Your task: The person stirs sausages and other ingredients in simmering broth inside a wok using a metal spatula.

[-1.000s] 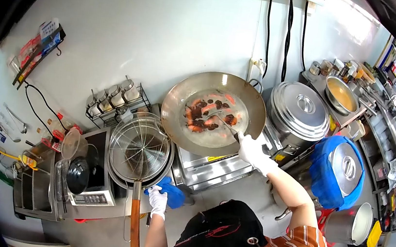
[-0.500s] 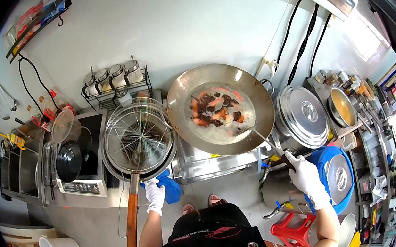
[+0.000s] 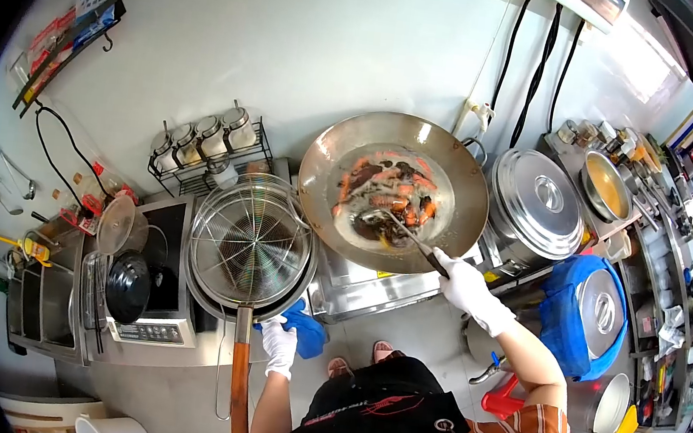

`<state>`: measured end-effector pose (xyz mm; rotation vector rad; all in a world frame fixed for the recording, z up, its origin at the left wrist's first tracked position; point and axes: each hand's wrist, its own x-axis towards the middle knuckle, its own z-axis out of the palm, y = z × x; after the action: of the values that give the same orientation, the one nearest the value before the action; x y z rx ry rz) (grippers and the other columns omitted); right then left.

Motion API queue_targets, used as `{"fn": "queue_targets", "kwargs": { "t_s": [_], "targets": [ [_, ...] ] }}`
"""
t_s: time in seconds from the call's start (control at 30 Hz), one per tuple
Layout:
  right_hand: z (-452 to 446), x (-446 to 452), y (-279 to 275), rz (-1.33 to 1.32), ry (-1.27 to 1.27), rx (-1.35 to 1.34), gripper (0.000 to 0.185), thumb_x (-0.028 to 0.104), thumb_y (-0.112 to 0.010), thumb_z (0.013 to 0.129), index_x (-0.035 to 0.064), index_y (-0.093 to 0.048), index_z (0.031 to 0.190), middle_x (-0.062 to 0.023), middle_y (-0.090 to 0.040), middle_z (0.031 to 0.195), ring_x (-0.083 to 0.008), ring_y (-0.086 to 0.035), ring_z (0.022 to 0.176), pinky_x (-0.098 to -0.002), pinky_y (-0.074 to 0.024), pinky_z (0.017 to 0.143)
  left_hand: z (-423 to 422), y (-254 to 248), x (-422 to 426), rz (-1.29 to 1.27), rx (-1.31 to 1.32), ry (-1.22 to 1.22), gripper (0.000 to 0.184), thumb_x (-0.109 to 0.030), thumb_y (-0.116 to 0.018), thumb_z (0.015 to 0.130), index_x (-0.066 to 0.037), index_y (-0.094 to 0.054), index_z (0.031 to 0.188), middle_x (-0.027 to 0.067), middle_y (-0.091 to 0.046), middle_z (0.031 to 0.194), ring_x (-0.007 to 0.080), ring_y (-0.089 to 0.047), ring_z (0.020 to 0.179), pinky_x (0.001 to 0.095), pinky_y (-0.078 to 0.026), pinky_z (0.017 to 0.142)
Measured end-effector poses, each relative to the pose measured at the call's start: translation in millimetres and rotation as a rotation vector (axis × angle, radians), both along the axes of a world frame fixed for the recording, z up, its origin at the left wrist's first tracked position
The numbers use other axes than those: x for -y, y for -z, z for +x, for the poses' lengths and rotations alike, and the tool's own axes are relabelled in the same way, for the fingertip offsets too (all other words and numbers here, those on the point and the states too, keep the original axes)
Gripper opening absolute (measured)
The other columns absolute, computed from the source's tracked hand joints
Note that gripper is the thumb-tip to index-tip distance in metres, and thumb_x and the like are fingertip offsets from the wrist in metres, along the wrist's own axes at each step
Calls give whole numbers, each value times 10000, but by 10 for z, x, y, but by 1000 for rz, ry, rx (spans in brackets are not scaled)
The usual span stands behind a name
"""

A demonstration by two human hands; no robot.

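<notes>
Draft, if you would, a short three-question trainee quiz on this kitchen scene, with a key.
1. Which grip holds the dark-handled utensil that dips into the wok?
2. True or false: the wire strainer lies to the wok's left.
3. Choose the colour of the strainer's long handle: a) blue, b) brown, c) white.

Key: 1. The right grip. 2. True. 3. b) brown.
</notes>
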<state>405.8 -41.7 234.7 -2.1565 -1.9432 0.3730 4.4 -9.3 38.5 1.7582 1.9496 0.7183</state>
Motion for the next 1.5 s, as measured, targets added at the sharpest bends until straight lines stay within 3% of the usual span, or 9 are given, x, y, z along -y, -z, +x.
{"fn": "queue_targets", "kwargs": {
  "t_s": [0.37,0.43,0.6,0.77,0.9,0.97,1.13,1.4,1.5],
  "targets": [
    [55,-795,287,189,42,215,521,63,-484,818,63,-495,1338,-216,-618,887,-348,-655,716,-434,-530,614,-14,-14,-7,-4,2,31,373,-55,-766,637,-68,-520,917,147,-541,1004,370,-554,986,442,-446,862],
    [140,-778,212,223,45,299,555,46,-501,805,99,-495,1357,-212,-614,853,-352,-647,674,-425,-534,607,-7,-13,-5,-15,10,18,376,-57,-769,635,-71,-519,915,145,-542,1005,368,-554,988,440,-445,865],
    [420,-503,82,196,-11,414,559,6,-478,807,71,-477,1362,-175,-570,817,-309,-637,629,-407,-522,553,-31,39,-17,-15,-11,29,379,-64,-775,633,-71,-523,916,148,-546,1009,367,-555,989,437,-444,867],
    [513,-74,-109,55,-35,477,558,13,-484,821,87,-463,1373,-154,-578,841,-286,-639,663,-395,-520,570,-18,54,-19,37,2,43,400,-25,-774,615,-66,-509,911,129,-533,936,334,-538,936,411,-430,868],
    [480,223,-231,14,-50,412,533,23,-472,849,113,-470,1375,-179,-599,845,-310,-642,653,-418,-524,573,-42,118,-23,44,-33,43,389,-35,-779,618,-72,-521,907,142,-538,987,342,-545,964,404,-437,884],
    [495,328,-237,-57,-33,288,606,34,-544,792,128,-467,1386,-178,-567,827,-324,-630,678,-433,-513,548,-35,92,-7,29,-47,37,386,-40,-782,617,-73,-525,903,142,-541,985,346,-548,976,406,-439,884],
    [411,318,-452,-209,-20,15,641,78,-561,803,122,-415,1426,-227,-605,975,-381,-619,890,-444,-497,801,-17,46,-8,15,-30,27,348,-77,-778,631,-68,-547,891,170,-572,1000,375,-546,1022,428,-426,916],
    [119,-305,-5,-80,-27,-137,626,79,-557,810,109,-421,1420,-221,-609,993,-365,-628,913,-439,-499,783,16,-38,-11,-30,13,8,329,-53,-775,635,-53,-549,875,173,-565,1014,375,-545,1030,420,-426,909],
    [66,-522,115,5,-17,-34,565,47,-459,838,100,-445,1400,-206,-631,972,-373,-646,831,-454,-510,745,5,3,-2,-15,0,17,328,-54,-775,638,-54,-555,882,177,-563,1024,376,-542,1034,421,-423,916]
  ]
}}
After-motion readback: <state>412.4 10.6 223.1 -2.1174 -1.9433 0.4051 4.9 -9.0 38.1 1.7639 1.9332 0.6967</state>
